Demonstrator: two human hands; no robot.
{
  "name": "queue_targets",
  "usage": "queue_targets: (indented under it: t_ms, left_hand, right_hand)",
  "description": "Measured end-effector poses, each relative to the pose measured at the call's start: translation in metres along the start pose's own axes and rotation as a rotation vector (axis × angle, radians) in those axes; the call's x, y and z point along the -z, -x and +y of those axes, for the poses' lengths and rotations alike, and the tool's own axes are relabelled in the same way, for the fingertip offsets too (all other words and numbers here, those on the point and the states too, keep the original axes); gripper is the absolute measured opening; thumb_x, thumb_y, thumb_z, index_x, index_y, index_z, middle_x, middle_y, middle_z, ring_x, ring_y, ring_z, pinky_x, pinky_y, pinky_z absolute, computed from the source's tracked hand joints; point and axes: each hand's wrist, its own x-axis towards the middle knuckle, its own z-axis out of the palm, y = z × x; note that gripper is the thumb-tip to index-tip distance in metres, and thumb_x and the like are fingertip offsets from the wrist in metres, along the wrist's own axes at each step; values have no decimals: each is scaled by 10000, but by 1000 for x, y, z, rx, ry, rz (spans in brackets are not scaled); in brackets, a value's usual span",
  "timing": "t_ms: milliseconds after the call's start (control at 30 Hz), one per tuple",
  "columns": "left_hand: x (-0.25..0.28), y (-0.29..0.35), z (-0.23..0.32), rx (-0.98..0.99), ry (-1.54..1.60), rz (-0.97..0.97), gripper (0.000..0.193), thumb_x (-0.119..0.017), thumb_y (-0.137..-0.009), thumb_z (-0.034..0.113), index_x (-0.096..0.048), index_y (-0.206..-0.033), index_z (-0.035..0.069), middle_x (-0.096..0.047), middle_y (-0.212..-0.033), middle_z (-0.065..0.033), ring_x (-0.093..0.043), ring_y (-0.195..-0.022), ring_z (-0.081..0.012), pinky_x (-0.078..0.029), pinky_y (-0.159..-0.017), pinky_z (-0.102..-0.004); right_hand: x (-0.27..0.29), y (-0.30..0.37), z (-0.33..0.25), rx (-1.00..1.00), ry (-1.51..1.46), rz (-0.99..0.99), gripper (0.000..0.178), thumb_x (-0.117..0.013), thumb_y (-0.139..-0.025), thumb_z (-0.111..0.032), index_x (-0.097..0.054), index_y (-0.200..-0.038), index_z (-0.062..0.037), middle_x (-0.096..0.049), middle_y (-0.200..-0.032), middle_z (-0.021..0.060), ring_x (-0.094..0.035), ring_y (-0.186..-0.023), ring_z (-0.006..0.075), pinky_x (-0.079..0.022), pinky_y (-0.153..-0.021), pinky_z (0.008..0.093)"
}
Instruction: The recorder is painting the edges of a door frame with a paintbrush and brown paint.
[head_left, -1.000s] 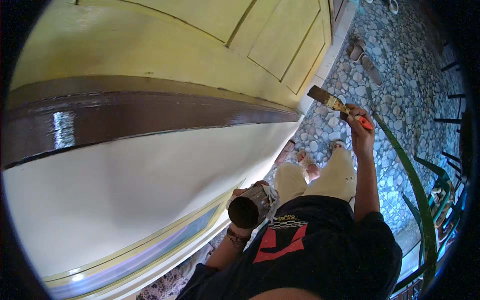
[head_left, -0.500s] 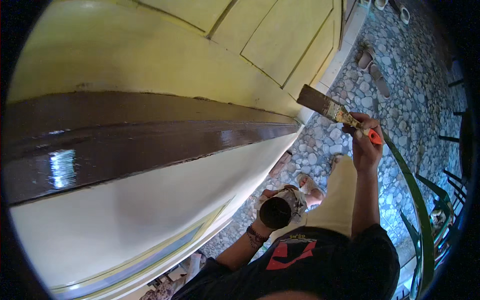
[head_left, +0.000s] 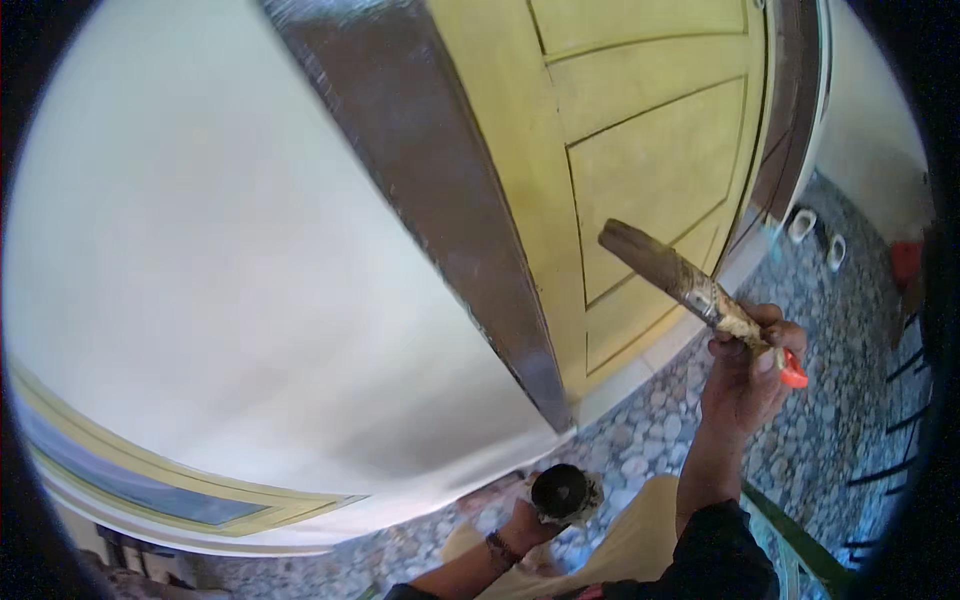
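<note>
A paintbrush [head_left: 668,272] with brown-coated bristles and an orange handle end is pinched in my right hand [head_left: 752,375]. Its bristles point up and left, in front of the yellow door [head_left: 655,170] as seen from here. Lower down, my left hand [head_left: 527,527] grips a paint can [head_left: 562,492] with a dark inside and a paint-smeared outside. Left of the door runs a dark brown frame [head_left: 430,170] with a wet-looking sheen on its upper part. The brush appears apart from the frame.
A white wall [head_left: 220,220] borders the frame, with a yellow-framed window [head_left: 200,500] low at left. Pebbled floor [head_left: 640,440] lies below the doorstep. White shoes [head_left: 802,225] stand at far right. A green rail [head_left: 795,540] is near my right arm.
My view has swung, so the frame now stands steeply instead of lying across. The brush has turned more edge-on. Both hands keep their holds and appear lower in view.
</note>
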Motion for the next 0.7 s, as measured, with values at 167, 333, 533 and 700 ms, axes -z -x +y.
queue_targets:
  t_ms: [167,333,533,700]
  left_hand:
    - [-20,-7,-44,97,1064,366,442,-373,-882,384,-519,-1152,67,-568,-1136,-119,-545,-1042,-265,-412,-944,-407]
    - [-41,7,-56,11,1433,506,394,-425,-856,327,-520,-1141,71,-571,-1128,-107,-524,-1071,-235,-380,-968,-370]
    - [-60,16,-39,-69,683,486,411,-553,-766,281,-535,-1130,91,-574,-1146,-54,-515,-1081,-180,-365,-969,-315]
    - [-62,4,-44,-53,124,565,401,-586,-751,225,-539,-1121,78,-585,-1115,-71,-544,-1041,-178,-413,-913,-296]
  right_hand:
    - [-4,0,5,225,-63,-114,295,-623,-820,-238,-459,-981,-54,-543,-968,231,-631,-712,293,-560,-547,332]
    - [-9,11,8,345,-125,-147,279,-600,-839,-169,-429,-1013,-32,-533,-999,251,-621,-779,315,-565,-622,374]
    - [-16,7,-12,352,-114,-250,227,-588,-829,-69,-436,-989,-13,-503,-1038,232,-612,-854,292,-555,-728,373]
    - [-19,6,-22,448,-76,-335,189,-605,-771,62,-505,-924,17,-516,-1039,215,-616,-883,266,-558,-741,325]
